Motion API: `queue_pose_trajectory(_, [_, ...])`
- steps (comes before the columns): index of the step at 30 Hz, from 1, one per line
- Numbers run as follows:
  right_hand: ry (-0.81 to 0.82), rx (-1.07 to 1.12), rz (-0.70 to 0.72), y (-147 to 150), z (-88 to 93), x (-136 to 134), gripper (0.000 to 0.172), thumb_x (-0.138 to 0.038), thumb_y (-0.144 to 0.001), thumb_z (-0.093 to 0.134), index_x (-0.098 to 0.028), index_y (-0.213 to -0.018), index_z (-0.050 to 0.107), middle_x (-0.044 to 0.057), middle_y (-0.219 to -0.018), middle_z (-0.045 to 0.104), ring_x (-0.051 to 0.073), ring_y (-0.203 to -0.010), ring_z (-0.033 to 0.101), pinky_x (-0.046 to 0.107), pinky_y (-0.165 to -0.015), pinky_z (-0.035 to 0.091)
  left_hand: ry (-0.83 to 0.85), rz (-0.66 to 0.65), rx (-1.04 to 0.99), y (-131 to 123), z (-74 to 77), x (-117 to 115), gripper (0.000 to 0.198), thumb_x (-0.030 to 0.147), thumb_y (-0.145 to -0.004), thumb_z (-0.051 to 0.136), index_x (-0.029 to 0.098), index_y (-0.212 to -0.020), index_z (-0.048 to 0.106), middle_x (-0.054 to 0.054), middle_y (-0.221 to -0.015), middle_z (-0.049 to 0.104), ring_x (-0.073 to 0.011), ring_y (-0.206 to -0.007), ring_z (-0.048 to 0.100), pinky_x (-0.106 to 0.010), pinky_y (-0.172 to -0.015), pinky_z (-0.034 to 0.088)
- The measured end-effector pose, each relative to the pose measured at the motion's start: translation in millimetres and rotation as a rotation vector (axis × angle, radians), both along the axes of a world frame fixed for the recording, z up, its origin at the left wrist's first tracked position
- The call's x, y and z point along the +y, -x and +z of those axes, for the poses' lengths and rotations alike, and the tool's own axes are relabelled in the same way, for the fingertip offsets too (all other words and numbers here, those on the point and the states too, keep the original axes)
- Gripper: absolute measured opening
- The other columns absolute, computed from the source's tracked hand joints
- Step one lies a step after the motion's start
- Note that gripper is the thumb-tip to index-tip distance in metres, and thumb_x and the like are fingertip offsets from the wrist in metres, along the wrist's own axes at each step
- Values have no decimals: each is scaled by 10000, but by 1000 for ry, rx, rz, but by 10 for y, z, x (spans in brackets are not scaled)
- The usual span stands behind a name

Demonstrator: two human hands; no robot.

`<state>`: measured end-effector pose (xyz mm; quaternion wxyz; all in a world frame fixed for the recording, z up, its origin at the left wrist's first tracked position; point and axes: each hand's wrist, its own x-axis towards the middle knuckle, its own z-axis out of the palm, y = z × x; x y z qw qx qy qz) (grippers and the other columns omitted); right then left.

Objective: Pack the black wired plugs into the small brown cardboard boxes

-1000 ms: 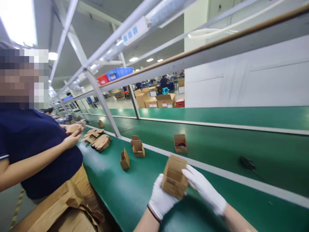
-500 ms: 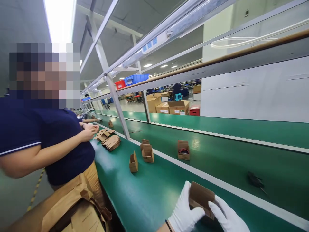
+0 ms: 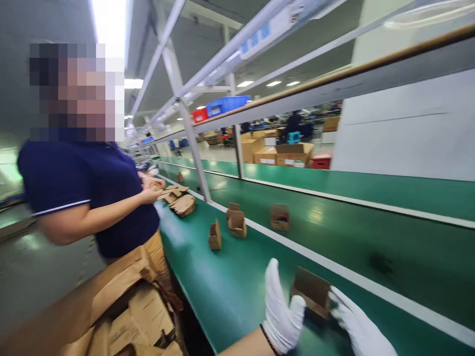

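A small open cardboard box point(image 3: 310, 291) is near me at the lower right, its brown flap raised. My left hand point(image 3: 281, 311), in a white glove, is beside the box's left side with thumb and fingers spread, holding nothing. At the box's right edge is my white-gloved right hand point(image 3: 361, 321), its fingers closed on that side. Those fingers are partly blurred, and the box's lower part is hard to make out.
Small open boxes point(image 3: 237, 225) stand along the green bench point(image 3: 230, 282). Another box point(image 3: 279, 217) and a blurred dark item point(image 3: 382, 264) lie beyond the white strip. A co-worker point(image 3: 89, 188) stands left near flattened cartons point(image 3: 182, 205). A large carton point(image 3: 129, 277) holds more cardboard.
My left hand has let go of the box and opened, moving left of it. The right hand stays at the box's right edge. The view has turned slightly left and down.
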<state>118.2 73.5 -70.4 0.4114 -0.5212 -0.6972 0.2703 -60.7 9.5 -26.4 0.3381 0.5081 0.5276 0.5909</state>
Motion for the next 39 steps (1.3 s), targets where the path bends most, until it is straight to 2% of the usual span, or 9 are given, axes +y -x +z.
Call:
queue_pose_trajectory(3, [90, 124, -17, 29, 269, -191, 554, -537, -874, 323, -200, -1271, 513, 105, -1175, 644, 231, -908, 662, 404, -870, 537, -24, -132, 46, -72, -72, -125, 623, 445, -720, 650, 173, -1267, 530, -144, -1428, 410, -338, -1381, 234, -430, -1161, 49])
queue_pose_trajectory(7, [45, 166, -110, 44, 507, -251, 498, -472, -907, 319, -196, -1263, 531, 95, -1173, 643, 203, -970, 639, 374, -904, 514, -15, -877, 392, -319, -27, -224, 286, 370, -806, 552, 227, -1017, 683, -137, -1073, 663, -344, -1137, 520, -502, -1071, 244])
queue_pose_trajectory(10, [-42, -35, -149, -85, 627, -153, 430, -417, -914, 368, -194, -1211, 585, 78, -1165, 648, 187, -1075, 593, 337, -980, 451, -138, -1142, 647, -473, 14, -267, 304, 329, -821, 533, 256, -1090, 656, -105, -1160, 638, -331, -1132, 523, -498, -1027, 314])
queue_pose_trajectory(14, [-6, -469, -376, -784, 856, 122, 331, -366, -856, 513, -237, -1137, 631, 44, -1170, 645, 175, -1087, 572, 282, -968, 427, -186, -1041, 744, -456, -174, -198, 396, 330, -836, 542, 331, -1229, 579, -61, -1298, 572, -331, -1223, 472, -515, -1058, 316])
queue_pose_trajectory(19, [55, -528, -793, -2196, 1093, 150, 325, -297, -872, 431, -102, -1032, 637, 226, -1136, 596, 266, -1045, 574, 432, -895, 430, -302, -940, 771, -369, -485, -79, 454, 345, -790, 616, 359, -1242, 570, -66, -1263, 602, -338, -1178, 530, -525, -1008, 407])
queue_pose_trajectory(26, [113, -549, -980, -3259, 907, 58, 311, -463, -798, 516, -232, -610, 600, 115, -693, 635, 328, -769, 647, 544, -726, 461, -178, -914, 727, -390, -277, -134, 418, 319, -809, 594, 358, -1225, 586, -54, -1288, 584, -316, -1209, 510, -527, -1053, 367])
queue_pose_trajectory(32, [118, -557, -761, -2834, 862, 104, 556, -595, -791, 445, -113, -929, 687, 153, -783, 680, 235, -642, 661, 328, -581, 451, 136, -796, 404, -630, 18, -163, 361, 338, -834, 568, 295, -1188, 625, -66, -1297, 573, -271, -1245, 471, -477, -1126, 274])
queue_pose_trajectory(36, [-21, -563, -691, -1792, 928, 26, 475, -516, -778, 574, -156, -1080, 646, 146, -1005, 680, 270, -834, 664, 323, -681, 491, 298, -656, -129, -1090, 333, -39, 572, 335, -819, 606, 225, -1358, 446, -117, -1403, 455, -251, -1258, 460, -413, -1101, 311])
queue_pose_trajectory(39, [-212, -628, -423, -1007, 1020, -211, 392, -421, -860, 516, -190, -1161, 614, 126, -1122, 653, 250, -965, 633, 304, -754, 492, 322, -588, -481, -1310, 537, 127, 596, 374, -802, 638, 212, -1340, 440, -121, -1368, 483, -234, -1245, 473, -361, -1050, 364])
